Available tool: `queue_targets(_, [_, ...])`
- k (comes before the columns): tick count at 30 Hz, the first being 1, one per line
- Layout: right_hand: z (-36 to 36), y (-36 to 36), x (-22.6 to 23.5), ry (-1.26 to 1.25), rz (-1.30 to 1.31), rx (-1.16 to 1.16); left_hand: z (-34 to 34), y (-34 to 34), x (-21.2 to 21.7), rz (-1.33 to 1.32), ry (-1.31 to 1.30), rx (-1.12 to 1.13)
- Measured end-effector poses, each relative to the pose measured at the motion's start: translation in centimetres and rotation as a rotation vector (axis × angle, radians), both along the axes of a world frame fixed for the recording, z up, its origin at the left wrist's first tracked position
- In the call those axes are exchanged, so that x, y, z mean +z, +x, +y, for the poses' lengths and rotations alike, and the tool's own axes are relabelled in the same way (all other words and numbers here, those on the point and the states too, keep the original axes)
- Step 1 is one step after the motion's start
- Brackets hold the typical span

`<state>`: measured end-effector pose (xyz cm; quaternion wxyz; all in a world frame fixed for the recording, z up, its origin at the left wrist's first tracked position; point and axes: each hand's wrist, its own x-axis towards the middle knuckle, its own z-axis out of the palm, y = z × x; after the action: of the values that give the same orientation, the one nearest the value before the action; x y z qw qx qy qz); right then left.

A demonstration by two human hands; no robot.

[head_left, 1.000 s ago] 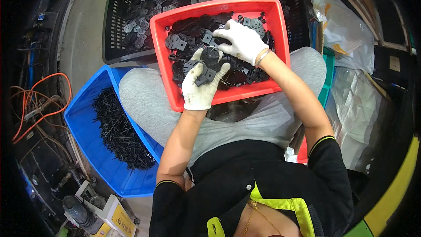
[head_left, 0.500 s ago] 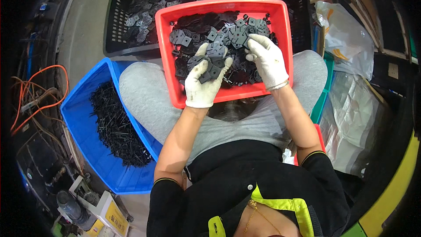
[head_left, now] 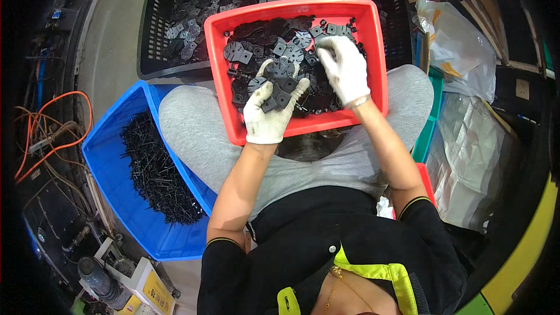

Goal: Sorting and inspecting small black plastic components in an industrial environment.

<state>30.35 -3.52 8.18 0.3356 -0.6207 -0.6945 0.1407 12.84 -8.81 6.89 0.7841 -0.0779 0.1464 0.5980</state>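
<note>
White gloves [head_left: 346,76], black shirt [head_left: 280,245]

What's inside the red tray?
The red tray holds dark flat parts. The left hand grips several; the right hand is over others. What lies beneath the hands and pile is hidden.

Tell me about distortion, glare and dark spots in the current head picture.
Head view: corners black out and the yellow panel bows near the rim; head view, right side: pale highlights on the plastic sheeting; head view, centre: the right hand looks bright, while dark parts in the red tub blend together.
</note>
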Motion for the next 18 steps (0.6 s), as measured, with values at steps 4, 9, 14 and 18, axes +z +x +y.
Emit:
queue_targets(4, [3.7, 0.3, -0.5, -0.035, -0.075, 0.211, 0.0, -0.2, -0.3, -0.010, 0.004, 0.022])
queue_targets(9, [5.0, -2.2, -2.4, -0.139, -0.280, 0.426, 0.2, 0.1, -0.4, 0.007, 0.003, 0.032])
queue_targets(14, [4.4, -1.7, -1.3, -0.305, -0.171, 0.354, 0.1, 0.0, 0.1, 0.006, -0.029, 0.048])
queue_targets(18, [3.1, -0.1, -0.7, -0.227, 0.128, 0.131, 0.0, -0.1, -0.3, 0.004, 0.012, 0.036])
